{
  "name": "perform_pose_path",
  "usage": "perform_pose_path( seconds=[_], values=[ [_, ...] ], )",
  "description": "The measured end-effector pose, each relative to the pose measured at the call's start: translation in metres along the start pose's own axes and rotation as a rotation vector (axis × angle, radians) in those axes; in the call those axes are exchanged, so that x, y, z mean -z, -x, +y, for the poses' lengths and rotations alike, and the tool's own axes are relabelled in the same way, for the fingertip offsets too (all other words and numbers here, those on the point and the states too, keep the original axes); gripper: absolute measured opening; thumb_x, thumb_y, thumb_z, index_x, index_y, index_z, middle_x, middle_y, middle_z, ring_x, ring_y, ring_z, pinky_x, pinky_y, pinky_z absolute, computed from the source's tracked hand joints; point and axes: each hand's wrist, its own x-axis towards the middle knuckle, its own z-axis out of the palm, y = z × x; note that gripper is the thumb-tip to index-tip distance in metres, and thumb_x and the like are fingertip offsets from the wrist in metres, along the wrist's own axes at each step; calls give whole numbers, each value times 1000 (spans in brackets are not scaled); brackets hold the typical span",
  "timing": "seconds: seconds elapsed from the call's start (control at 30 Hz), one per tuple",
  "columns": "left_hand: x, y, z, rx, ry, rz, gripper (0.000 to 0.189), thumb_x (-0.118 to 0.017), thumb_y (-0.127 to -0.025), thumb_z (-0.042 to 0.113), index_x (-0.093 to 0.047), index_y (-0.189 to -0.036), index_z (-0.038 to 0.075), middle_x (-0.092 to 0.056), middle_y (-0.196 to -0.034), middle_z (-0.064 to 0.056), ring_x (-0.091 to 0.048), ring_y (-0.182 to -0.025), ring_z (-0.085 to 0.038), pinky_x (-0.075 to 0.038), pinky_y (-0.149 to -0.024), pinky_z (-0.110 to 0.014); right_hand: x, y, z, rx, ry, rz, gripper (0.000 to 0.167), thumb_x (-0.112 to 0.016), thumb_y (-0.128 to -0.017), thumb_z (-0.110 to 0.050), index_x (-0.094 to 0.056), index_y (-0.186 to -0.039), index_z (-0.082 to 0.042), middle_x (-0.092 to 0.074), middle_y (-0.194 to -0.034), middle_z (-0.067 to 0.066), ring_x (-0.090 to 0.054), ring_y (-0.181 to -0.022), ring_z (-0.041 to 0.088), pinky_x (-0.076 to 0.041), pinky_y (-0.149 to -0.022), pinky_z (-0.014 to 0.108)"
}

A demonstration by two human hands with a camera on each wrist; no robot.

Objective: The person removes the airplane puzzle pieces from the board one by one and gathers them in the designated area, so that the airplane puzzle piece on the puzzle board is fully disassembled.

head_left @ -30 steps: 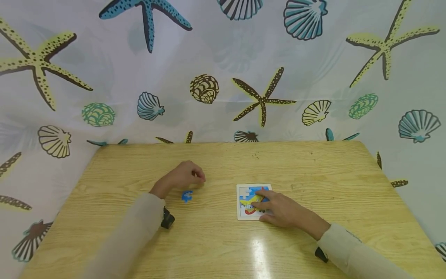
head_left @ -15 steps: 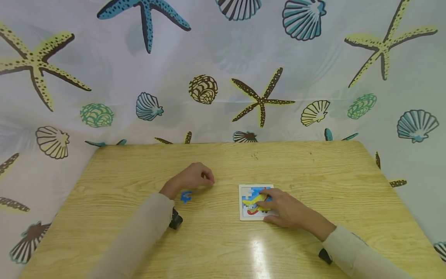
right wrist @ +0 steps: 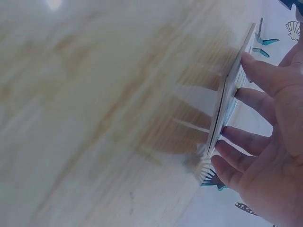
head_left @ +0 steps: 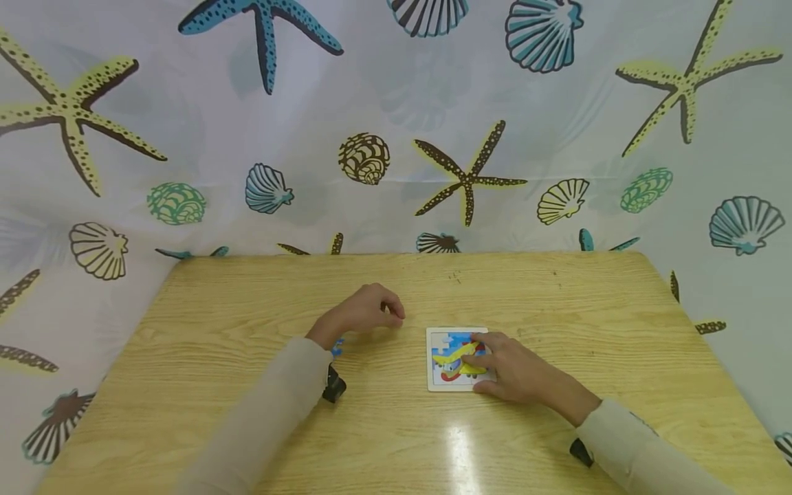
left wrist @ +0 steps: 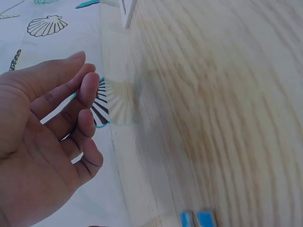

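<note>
A square jigsaw puzzle with a white frame (head_left: 430,368) lies on the table, showing a yellow airplane on blue. A pale bare patch shows in its upper left. My right hand (head_left: 516,368) rests on its right side, thumb at the near edge and fingers spread over the picture; in the right wrist view the fingertips (right wrist: 244,94) touch its face and edge. My left hand (head_left: 370,309) hovers left of the frame, fingers loosely curled with nothing between them in the left wrist view. Blue puzzle pieces (left wrist: 199,218) lie behind it, partly hidden by the left wrist.
The wooden table (head_left: 526,295) reaches back to a hanging cloth (head_left: 297,110) printed with starfish and shells. Each wrist carries a small black camera, such as the left black camera (head_left: 334,385). Light glares on the near tabletop.
My left hand has moved right, away from the loose blue pieces and closer to the puzzle frame. The right hand stays on the puzzle, which sits slightly farther right in view.
</note>
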Motion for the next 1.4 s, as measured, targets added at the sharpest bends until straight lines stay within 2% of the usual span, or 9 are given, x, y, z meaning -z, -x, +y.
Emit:
perform_pose_path(
  seconds=[0.23, 0.4, 0.5, 0.73, 0.8, 1.13, 1.4],
  values=[
    [-16, -11, 14, 32, 21, 7, 9, -70, -85, 15, -71, -92, 8, -65, -87, -1, -50, -74, -14, -42, -63, -24, 0, -1, 2, 10, 9, -14, 50, -66, -87, -39, -59, -130, -16, -44, -142, 21, -43, -129, 42, -39, -101, 55],
    [-29, -17, 24, 44, 42, -8, 17, -71, -85, 16, -69, -99, 8, -65, -89, -1, -50, -76, -15, -42, -65, -24, 0, 0, 2, -4, 0, -32, 51, -65, -88, -39, -57, -132, -16, -41, -143, 23, -42, -130, 41, -40, -102, 52],
    [-35, -20, 30, 38, 40, -8, 20, -72, -84, 16, -69, -102, 8, -65, -92, 0, -52, -79, -14, -43, -67, -23, 0, 1, 1, -9, 2, -34, 50, -64, -89, -39, -57, -133, -17, -40, -144, 23, -42, -131, 41, -40, -102, 51],
    [-48, -27, 36, -35, 8, -21, 23, -73, -82, 16, -69, -103, 7, -67, -90, -1, -54, -75, -11, -45, -70, -23, -3, 2, 3, -5, 18, -31, 50, -63, -89, -40, -56, -133, -17, -40, -144, 24, -42, -131, 40, -40, -102, 51],
    [-51, -29, 38, -30, 14, -20, 24, -73, -82, 15, -68, -105, 7, -67, -91, -1, -55, -78, -12, -46, -73, -25, -3, 2, 4, 1, 24, -27, 50, -63, -89, -40, -57, -133, -17, -41, -143, 25, -42, -130, 41, -41, -102, 52],
    [-66, -30, 45, -2, -13, -16, 35, -74, -82, 20, -65, -112, 5, -67, -95, 0, -59, -90, -13, -48, -88, -33, -1, 2, 3, 28, 65, -9, 50, -64, -88, -41, -59, -131, -16, -45, -139, 26, -46, -127, 40, -44, -98, 51],
    [-73, -30, 51, 11, -62, 13, 33, -78, -78, 18, -65, -106, 6, -64, -92, 0, -56, -86, -13, -47, -87, -31, -2, 2, 3, 42, 81, 2, 50, -64, -88, -42, -59, -131, -16, -47, -138, 25, -47, -127, 38, -44, -99, 50]
  ],
)
